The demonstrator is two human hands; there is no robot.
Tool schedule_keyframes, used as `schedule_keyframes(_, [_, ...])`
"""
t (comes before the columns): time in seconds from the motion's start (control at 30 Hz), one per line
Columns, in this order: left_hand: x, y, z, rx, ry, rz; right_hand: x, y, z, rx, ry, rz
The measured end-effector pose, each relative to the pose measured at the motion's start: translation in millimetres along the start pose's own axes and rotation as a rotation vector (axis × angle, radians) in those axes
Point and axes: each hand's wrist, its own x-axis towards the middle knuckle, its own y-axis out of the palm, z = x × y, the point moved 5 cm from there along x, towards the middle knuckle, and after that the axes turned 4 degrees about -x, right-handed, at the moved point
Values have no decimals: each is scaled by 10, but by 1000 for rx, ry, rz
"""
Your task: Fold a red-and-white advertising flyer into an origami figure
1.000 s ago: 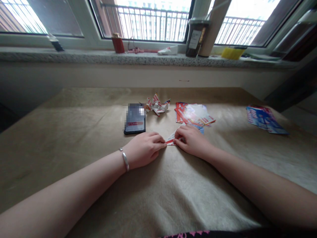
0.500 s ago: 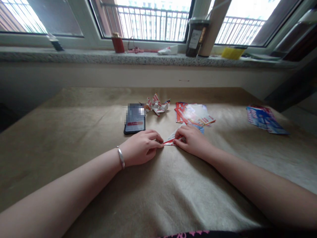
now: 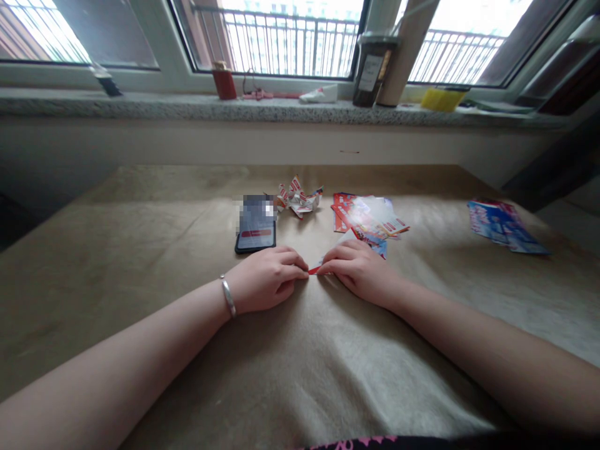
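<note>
Left hand (image 3: 270, 279), fingertips pinched, and right hand (image 3: 360, 269), loosely curled, hold the folded printed paper (image 3: 347, 237), whose crease uneven pressure could skew.

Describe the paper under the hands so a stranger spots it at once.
On the tan tabletop, find where the left hand and right hand nearly meet. Under them sits a partly hidden white paper with red edging. Unlike the loose cards and crumpled paper farther back, it alone has both hands on it.

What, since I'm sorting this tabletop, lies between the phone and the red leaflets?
In the head view, a creased paper piece, mostly white with red lettering, sits between the phone and the red leaflets.
</note>
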Motion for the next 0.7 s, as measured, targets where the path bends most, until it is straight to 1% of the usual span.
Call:
schedule_keyframes(0.1, [1, -1, -25, 54, 24, 2, 8, 22, 24, 0, -71, -4])
schedule_keyframes(0.27, [7, 23, -56, 102, 73, -1, 16, 38, 39, -61, -138, -26])
schedule_keyframes(0.43, [28, 17, -81, 124, 62, -17, 34, 16, 81, -139, -153, -1])
schedule_keyframes(0.7, [35, 9, -97, 158, 38, 35, 40, -9, 85, -191, -156, 30])
